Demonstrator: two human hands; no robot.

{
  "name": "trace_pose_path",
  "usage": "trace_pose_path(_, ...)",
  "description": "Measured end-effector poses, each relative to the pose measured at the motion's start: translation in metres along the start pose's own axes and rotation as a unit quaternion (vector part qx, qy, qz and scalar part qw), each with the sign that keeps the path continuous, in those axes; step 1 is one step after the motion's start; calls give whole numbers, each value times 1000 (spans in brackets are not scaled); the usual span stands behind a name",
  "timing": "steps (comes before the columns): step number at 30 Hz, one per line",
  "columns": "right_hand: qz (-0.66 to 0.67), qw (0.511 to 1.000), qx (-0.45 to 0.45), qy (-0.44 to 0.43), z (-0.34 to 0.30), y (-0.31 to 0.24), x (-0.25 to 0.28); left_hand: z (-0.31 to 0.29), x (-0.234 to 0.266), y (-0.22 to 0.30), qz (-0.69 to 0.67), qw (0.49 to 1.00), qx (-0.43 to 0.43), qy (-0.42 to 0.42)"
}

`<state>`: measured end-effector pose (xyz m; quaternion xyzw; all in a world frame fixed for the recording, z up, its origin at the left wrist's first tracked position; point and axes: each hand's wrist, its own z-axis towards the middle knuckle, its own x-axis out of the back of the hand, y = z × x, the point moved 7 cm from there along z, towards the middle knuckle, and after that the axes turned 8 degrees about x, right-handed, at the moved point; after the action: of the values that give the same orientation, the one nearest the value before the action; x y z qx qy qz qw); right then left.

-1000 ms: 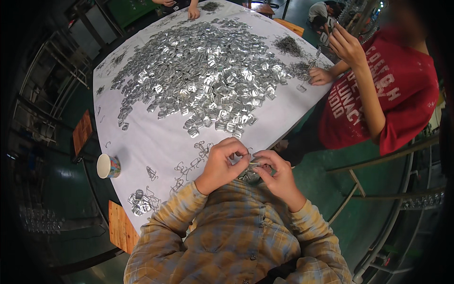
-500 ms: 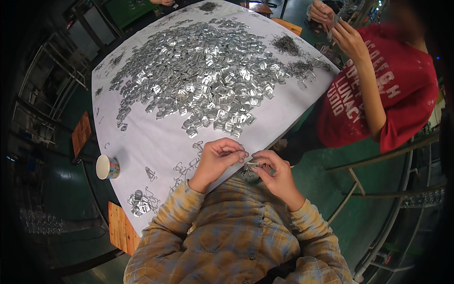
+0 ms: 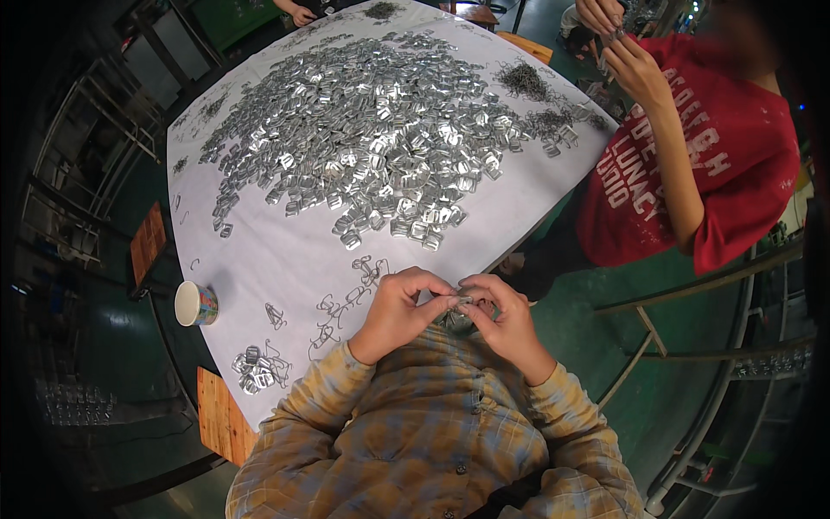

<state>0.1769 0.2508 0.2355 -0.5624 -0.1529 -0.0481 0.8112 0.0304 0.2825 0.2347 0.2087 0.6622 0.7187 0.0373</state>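
Observation:
My left hand [image 3: 405, 309] and my right hand [image 3: 504, 322] meet at the table's near edge, fingertips almost touching. The right one pinches a small silver metal buckle [image 3: 464, 300], with thin metal bits [image 3: 453, 323] hanging below it. Thumb and forefinger of the left are pressed together at the same buckle; whatever they hold is hidden. Left of my left hand, bent wire hooks [image 3: 346, 299] lie scattered in a line on the white-covered table [image 3: 268, 251]. A large heap of flat silver buckles [image 3: 372, 138] spreads across the middle.
At the left edge stands a paper cup [image 3: 197, 304]. A small heap of buckles [image 3: 256, 372] lies near the front left corner. Dark wire piles [image 3: 523, 80] sit at the far right. A co-worker in a red shirt [image 3: 700, 156] handles small parts to my right; another hand [image 3: 303, 16] shows at the far edge.
My left hand has lowered slightly and its fingertips have moved right to meet the buckle in my right hand. The co-worker's hands have shifted, and the far hand has come further into view.

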Motion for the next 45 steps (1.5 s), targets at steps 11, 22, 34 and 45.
trace_pose_path(11, 5, 1000, -13, -9, -1, 7, -1, -1, 2, -20, -83, 994, 73, 2)
trace_pose_path(22, 32, 999, -32, -17, 0, 5, -5, -1, -2, -10, -81, 996, 7, 36)
trace_pose_path(34, 7, 998, -56, -2, -2, 13, -6, -4, -6, -23, -160, 985, 49, 44)
trace_pose_path(45, 37, 998, -55, -18, -3, 27, -6, -13, -12, -25, -134, 988, 45, 59)
